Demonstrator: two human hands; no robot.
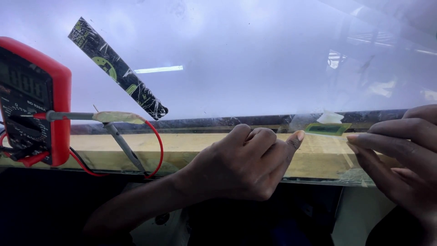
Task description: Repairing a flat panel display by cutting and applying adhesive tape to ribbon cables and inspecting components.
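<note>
Glass panel [255,59] edge: both hands [241,166] [400,159] seemingly pinch clear tape [318,136].

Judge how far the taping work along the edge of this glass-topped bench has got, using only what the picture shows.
Done: one probe already lies taped beside the red multimeter. In hand: the left hand and right hand stretch clear tape over the bench edge below a small green strip. Left: the tape is not pressed down.

A glossy pale tabletop [236,50] is reflecting ceiling lights, one bright strip glowing near its middle. Below its yellowish edge [191,148], everything is lying in dark shadow.
</note>
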